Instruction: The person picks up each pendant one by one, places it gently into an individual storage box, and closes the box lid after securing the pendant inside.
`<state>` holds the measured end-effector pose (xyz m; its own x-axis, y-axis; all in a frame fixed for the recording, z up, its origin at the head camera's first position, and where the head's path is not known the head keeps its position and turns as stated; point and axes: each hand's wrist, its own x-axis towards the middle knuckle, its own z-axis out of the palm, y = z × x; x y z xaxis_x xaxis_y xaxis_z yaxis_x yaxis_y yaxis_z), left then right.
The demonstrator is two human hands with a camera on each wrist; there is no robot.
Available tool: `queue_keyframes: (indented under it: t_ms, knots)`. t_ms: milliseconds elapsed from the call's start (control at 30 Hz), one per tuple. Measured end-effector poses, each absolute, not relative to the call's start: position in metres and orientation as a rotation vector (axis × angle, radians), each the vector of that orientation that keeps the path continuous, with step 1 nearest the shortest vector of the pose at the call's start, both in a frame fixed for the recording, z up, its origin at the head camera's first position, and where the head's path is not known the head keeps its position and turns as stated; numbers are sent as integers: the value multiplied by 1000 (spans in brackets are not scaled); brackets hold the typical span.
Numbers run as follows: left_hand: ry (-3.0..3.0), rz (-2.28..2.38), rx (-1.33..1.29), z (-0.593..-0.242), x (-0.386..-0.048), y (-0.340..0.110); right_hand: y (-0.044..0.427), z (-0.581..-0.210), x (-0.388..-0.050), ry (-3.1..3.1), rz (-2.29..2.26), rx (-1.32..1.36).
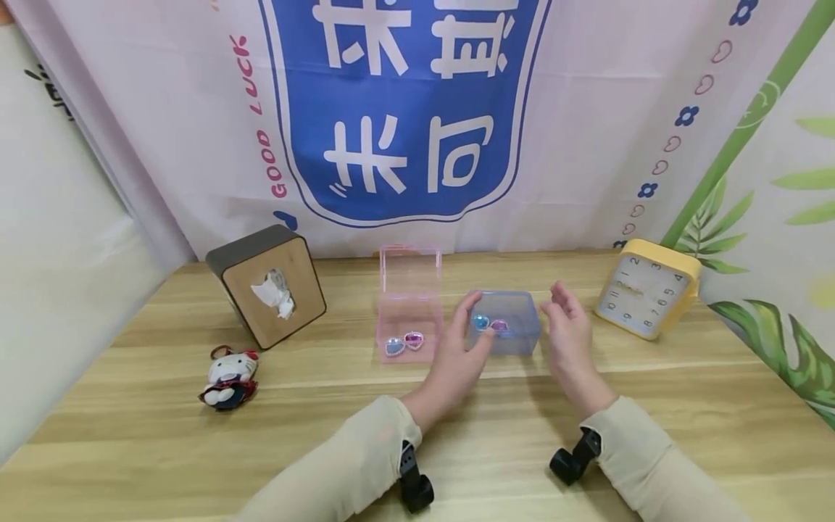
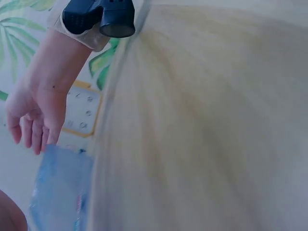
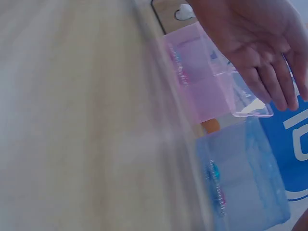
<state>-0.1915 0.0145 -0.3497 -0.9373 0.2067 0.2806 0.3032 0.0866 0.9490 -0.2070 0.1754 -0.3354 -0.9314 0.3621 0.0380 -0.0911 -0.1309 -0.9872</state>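
A see-through blue box (image 1: 518,341) stands on the table with its lid apparently down. Inside lie a blue gem (image 1: 480,322) and a purple-pink gem (image 1: 499,325). My left hand (image 1: 457,359) is at the box's left side, fingers fairly straight and thumb spread near its front; whether it touches is unclear in the head view. The right wrist view shows that left hand (image 3: 262,53) with extended fingers. Just right of the box, my right hand (image 1: 574,348) is raised with relaxed fingers, holding nothing. Left of both hands, a see-through pink box (image 1: 407,312) stands with its lid up.
Two heart-shaped gems, one blue (image 1: 394,346) and one pink (image 1: 414,339), lie in the pink box. A tissue box (image 1: 300,279) and a plush keychain (image 1: 230,378) stand to the left. The yellow clock (image 1: 642,293) is at the right, before the printed cloth backdrop (image 1: 561,181).
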Motion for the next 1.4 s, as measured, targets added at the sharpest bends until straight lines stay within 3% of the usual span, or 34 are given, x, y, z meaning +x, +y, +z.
queue_keyframes:
  t_ms: [500, 733, 1400]
  knots:
    - [-2255, -1732, -608, -338, -197, -68, 150, -306, -234, -1846, 2196, -208]
    - [-2140, -1795, -397, -345, -200, -97, 126, -304, -247, -2001, 2189, -121]
    - [-2197, -1996, -62, -379, -211, -110, 70, -323, -278, -2258, 2089, -53]
